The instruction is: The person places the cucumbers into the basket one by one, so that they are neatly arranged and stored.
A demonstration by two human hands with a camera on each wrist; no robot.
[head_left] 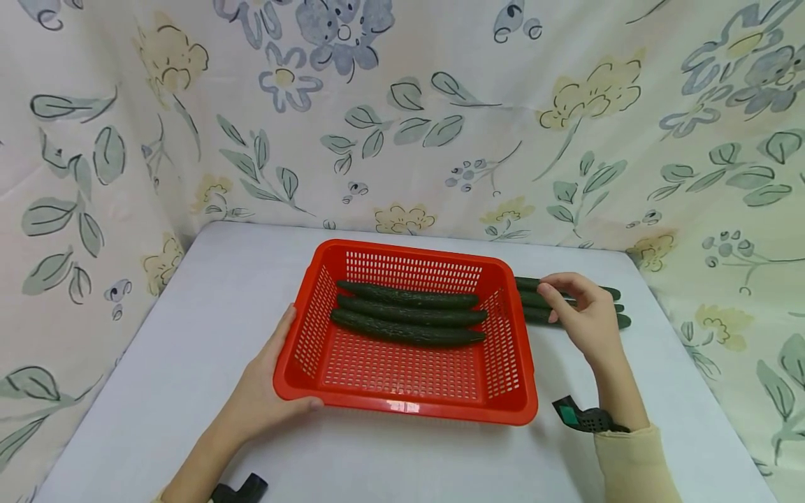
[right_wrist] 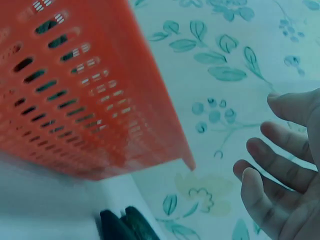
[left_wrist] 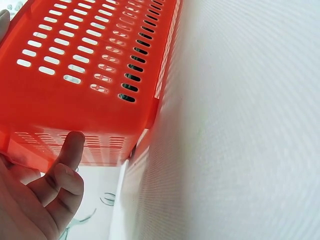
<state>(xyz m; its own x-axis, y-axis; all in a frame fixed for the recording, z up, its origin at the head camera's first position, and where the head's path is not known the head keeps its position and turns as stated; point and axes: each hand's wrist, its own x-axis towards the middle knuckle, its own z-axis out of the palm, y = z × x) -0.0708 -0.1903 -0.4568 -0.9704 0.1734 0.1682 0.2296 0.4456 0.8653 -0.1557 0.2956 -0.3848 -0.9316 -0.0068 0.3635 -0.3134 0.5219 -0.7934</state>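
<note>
A red plastic basket (head_left: 402, 412) with slotted walls holds three long dark-green cucumbers (head_left: 411, 316), lying side by side toward its back. My left hand (head_left: 267, 391) grips the basket's front left corner, thumb on the front rim and fingers along the left side. The left wrist view shows fingertips (left_wrist: 75, 142) against the slotted wall. Over several cucumbers (head_left: 572, 318) lying on the table right of the basket hovers my right hand (head_left: 588, 318). Its fingers (right_wrist: 280, 167) are loosely bent with nothing between them, and it partly hides those cucumbers in the head view.
Everything stands on a white-covered table (head_left: 189, 307). Behind it and at both sides hangs a floral-patterned cloth (head_left: 402, 119). A dark band with a small device (head_left: 591, 418) sits on the right wrist, another dark device (head_left: 242, 489) on the left.
</note>
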